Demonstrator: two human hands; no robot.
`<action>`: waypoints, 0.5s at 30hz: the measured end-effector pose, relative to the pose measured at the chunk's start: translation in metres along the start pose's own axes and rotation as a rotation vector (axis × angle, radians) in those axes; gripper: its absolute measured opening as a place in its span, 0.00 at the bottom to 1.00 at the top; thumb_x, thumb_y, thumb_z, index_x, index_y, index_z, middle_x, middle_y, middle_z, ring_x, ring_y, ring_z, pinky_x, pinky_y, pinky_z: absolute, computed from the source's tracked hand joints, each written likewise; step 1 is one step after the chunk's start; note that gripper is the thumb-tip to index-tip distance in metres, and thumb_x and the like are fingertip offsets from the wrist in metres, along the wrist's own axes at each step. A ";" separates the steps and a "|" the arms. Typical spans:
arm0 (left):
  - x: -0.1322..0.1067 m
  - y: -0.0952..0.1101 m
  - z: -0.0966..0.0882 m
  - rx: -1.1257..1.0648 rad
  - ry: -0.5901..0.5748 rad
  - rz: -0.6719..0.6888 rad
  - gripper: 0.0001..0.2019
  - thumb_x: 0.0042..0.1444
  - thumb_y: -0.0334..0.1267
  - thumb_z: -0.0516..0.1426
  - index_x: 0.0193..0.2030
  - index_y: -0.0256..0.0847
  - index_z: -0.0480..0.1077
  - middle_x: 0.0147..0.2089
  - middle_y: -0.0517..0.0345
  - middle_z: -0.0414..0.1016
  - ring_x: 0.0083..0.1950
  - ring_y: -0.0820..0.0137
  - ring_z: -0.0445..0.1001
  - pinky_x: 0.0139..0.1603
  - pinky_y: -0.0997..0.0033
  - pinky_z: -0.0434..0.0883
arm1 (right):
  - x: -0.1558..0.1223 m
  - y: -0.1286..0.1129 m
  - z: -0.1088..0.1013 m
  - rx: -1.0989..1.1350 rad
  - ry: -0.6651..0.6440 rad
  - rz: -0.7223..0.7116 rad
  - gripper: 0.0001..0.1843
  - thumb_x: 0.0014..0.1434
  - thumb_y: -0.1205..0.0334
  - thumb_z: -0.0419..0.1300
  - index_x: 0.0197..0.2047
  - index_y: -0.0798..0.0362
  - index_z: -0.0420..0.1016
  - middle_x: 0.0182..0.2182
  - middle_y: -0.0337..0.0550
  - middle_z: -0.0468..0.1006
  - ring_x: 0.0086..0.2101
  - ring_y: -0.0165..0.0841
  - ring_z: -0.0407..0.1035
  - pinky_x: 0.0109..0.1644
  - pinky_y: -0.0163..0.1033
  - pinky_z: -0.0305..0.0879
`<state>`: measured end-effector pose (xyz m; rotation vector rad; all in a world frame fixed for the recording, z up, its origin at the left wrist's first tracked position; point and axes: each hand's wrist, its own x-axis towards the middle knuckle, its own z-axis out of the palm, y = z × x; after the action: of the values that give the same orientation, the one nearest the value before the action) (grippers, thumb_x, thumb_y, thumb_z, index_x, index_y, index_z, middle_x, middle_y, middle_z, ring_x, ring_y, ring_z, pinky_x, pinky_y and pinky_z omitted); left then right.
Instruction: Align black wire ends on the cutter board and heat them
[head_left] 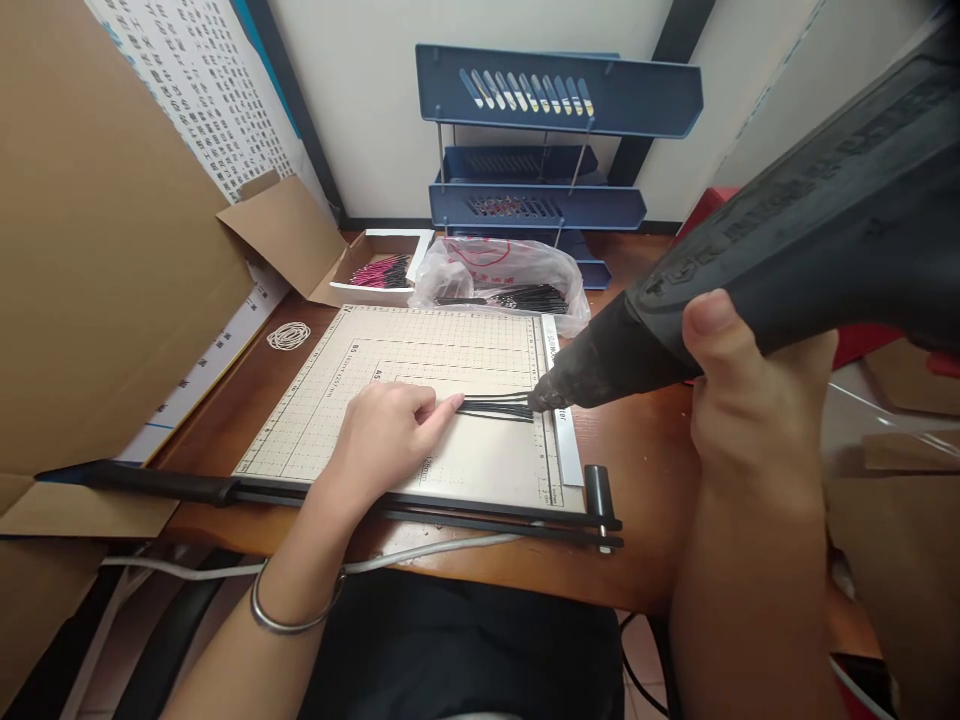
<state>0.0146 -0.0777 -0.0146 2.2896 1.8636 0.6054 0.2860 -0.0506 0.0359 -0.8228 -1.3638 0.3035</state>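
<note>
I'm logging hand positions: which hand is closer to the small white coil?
Left: the left hand, holding black strands, is right of the white coil; the right hand, gripping the tool, lies farther right.

Cutter board (480, 355) under my left hand (394, 430): "B5" plus small mm dimensions, "A5" beside an inner outline; another mm figure near my fingers, digits unsure. Edge scale numbers too tiny. White strip (570, 462) on its right edge: "ter" readable, rest blurred or covered by the heat gun (780, 230). Gun's own lettering: illegible. Plastic bag (499, 262): red print, can't read. Tall sheet (195, 80), left: rows of dark characters, too blurred.
</note>
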 end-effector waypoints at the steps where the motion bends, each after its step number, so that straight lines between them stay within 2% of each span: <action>1: 0.000 0.000 0.000 0.014 -0.004 0.000 0.30 0.67 0.54 0.52 0.18 0.41 0.51 0.17 0.61 0.57 0.24 0.71 0.53 0.31 0.66 0.49 | 0.000 0.001 0.000 -0.025 0.007 0.002 0.23 0.55 0.45 0.72 0.52 0.39 0.81 0.48 0.32 0.80 0.54 0.37 0.74 0.67 0.51 0.66; 3: 0.000 0.001 0.000 0.027 -0.011 -0.002 0.30 0.66 0.55 0.52 0.18 0.41 0.51 0.17 0.61 0.57 0.24 0.70 0.53 0.31 0.66 0.48 | 0.000 0.001 -0.001 -0.049 -0.006 -0.006 0.23 0.54 0.45 0.72 0.53 0.38 0.81 0.49 0.31 0.79 0.54 0.36 0.73 0.67 0.51 0.65; 7: 0.001 0.002 0.000 0.028 -0.035 -0.008 0.29 0.66 0.55 0.52 0.18 0.41 0.52 0.17 0.61 0.58 0.23 0.70 0.53 0.31 0.66 0.48 | -0.001 0.001 0.000 0.012 -0.015 -0.005 0.19 0.57 0.45 0.70 0.51 0.38 0.82 0.45 0.30 0.81 0.49 0.33 0.75 0.61 0.48 0.70; 11: 0.001 0.002 -0.001 0.010 -0.044 -0.006 0.28 0.65 0.53 0.53 0.18 0.41 0.51 0.17 0.61 0.57 0.23 0.70 0.54 0.30 0.66 0.48 | 0.000 0.002 -0.001 -0.030 -0.027 -0.037 0.23 0.57 0.46 0.70 0.56 0.38 0.80 0.50 0.30 0.80 0.54 0.34 0.74 0.65 0.48 0.67; 15: 0.000 0.002 -0.002 -0.003 -0.032 0.001 0.28 0.64 0.52 0.53 0.18 0.41 0.50 0.17 0.61 0.58 0.22 0.70 0.55 0.30 0.67 0.49 | 0.001 0.002 -0.002 -0.022 -0.034 -0.042 0.26 0.57 0.47 0.71 0.57 0.40 0.79 0.51 0.33 0.79 0.54 0.37 0.74 0.65 0.49 0.67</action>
<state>0.0157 -0.0782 -0.0122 2.2845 1.8458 0.5685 0.2890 -0.0492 0.0350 -0.8094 -1.4165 0.2707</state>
